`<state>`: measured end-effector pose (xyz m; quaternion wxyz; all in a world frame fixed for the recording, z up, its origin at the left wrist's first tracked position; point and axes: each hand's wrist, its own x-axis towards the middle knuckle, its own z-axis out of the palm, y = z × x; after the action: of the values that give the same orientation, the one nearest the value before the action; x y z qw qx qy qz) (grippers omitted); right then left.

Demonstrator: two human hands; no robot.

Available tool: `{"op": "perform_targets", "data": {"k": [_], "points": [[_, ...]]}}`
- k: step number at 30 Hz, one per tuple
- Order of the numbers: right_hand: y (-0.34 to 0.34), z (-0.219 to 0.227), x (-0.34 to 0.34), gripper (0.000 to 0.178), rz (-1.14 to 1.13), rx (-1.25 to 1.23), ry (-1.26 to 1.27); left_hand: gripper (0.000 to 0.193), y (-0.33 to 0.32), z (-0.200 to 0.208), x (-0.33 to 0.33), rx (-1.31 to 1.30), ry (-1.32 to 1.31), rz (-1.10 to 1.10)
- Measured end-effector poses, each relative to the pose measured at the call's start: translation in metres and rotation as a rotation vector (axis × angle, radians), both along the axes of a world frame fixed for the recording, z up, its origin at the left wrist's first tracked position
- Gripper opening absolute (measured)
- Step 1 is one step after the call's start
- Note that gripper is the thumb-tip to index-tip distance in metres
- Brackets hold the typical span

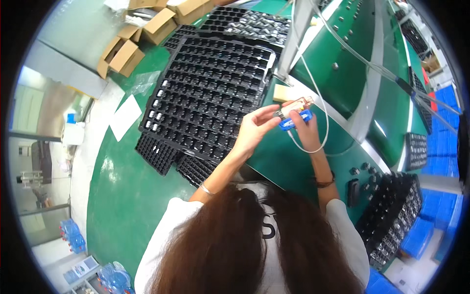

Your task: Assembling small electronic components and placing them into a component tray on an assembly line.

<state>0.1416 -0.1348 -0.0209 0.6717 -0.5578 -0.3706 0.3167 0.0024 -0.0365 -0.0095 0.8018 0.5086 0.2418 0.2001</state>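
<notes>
My right hand (pixel 307 131) is closed round a small blue block-like holder (pixel 289 124) with a pale upper part and bent copper-coloured wire (pixel 307 101) on top. A thin pale hose or cable (pixel 320 93) loops close by the holder. From the left, my left hand (pixel 257 125) reaches in with thumb and forefinger pinching a small silvery metal part (pixel 278 113) against the holder's side. The exact shape of that part is too small to tell. Behind the hands lies a yellow sponge-like block (pixel 280 92).
A large black compartment tray (pixel 210 88) stands left of my hands, with several white pieces along its left edge. A green conveyor belt (pixel 338 63) runs at the right behind a metal rail. Loose metal parts (pixel 367 171) and a filled black tray (pixel 391 215) lie right.
</notes>
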Motion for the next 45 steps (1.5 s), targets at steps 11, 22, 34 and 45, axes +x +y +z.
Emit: {"op": "perform_targets", "data": {"k": [11,22,34,45], "points": [[0.027,-0.035,0.059,0.029,-0.489,-0.373,-0.754,0.027,0.180,-0.003,-0.118,1.193,0.605,0.863],[-0.027,-0.019,0.068,0.063,-0.404,-0.348,-0.551,0.019,0.258,-0.027,-0.130,1.334,0.958,0.604],[-0.006,-0.022,0.066,0.048,-0.441,-0.196,-0.646,0.020,0.179,0.017,-0.071,-0.012,-0.122,0.369],[0.035,-0.053,0.153,0.028,-0.785,-0.176,-0.700,0.036,0.025,0.011,-0.002,-0.323,-0.079,-0.088]]}}
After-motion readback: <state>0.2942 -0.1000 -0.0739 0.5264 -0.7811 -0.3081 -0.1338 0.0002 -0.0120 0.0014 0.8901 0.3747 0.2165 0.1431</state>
